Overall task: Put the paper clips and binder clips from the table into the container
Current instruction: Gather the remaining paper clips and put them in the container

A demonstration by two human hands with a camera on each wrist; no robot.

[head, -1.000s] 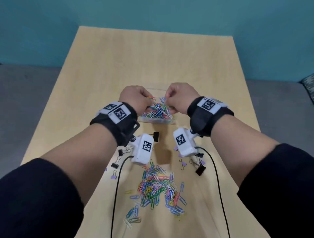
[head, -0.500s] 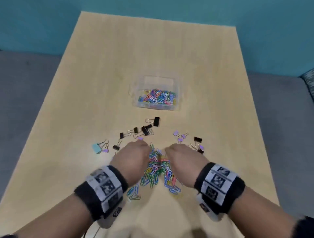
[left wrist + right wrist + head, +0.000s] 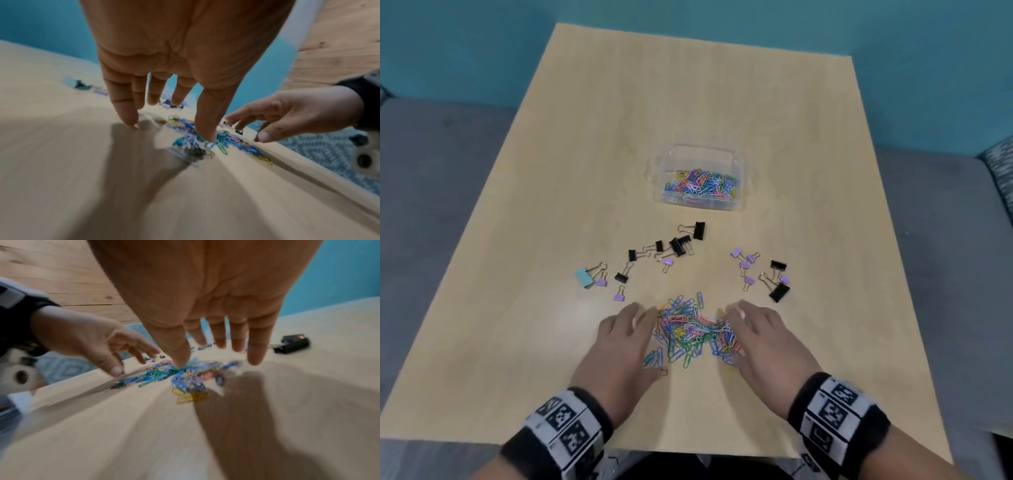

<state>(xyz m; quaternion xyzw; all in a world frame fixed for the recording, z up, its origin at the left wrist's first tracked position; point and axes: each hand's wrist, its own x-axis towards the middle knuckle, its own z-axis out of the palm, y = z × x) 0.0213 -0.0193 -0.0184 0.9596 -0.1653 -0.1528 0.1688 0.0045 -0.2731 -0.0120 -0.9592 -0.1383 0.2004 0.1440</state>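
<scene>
A heap of coloured paper clips (image 3: 690,330) lies on the wooden table (image 3: 619,137) near its front edge. My left hand (image 3: 625,339) sits on the heap's left side and my right hand (image 3: 760,337) on its right, both with fingers spread and holding nothing. The wrist views show the left hand (image 3: 170,113) and the right hand (image 3: 216,352) with fingertips down at the paper clips (image 3: 207,138) (image 3: 185,376). Farther back stands a clear plastic container (image 3: 739,164) partly filled with paper clips. Black, purple and one light blue binder clips (image 3: 678,245) lie scattered between heap and container.
A second group of purple and black binder clips (image 3: 770,275) lies right of centre; one black binder clip (image 3: 294,344) shows beside my right hand. The light blue clip (image 3: 584,277) is at the left. Grey floor and a teal wall surround the table.
Both hands have left the container and come back to the heap near the front edge. Since half a second ago their fingers have spread open on either side of the heap.
</scene>
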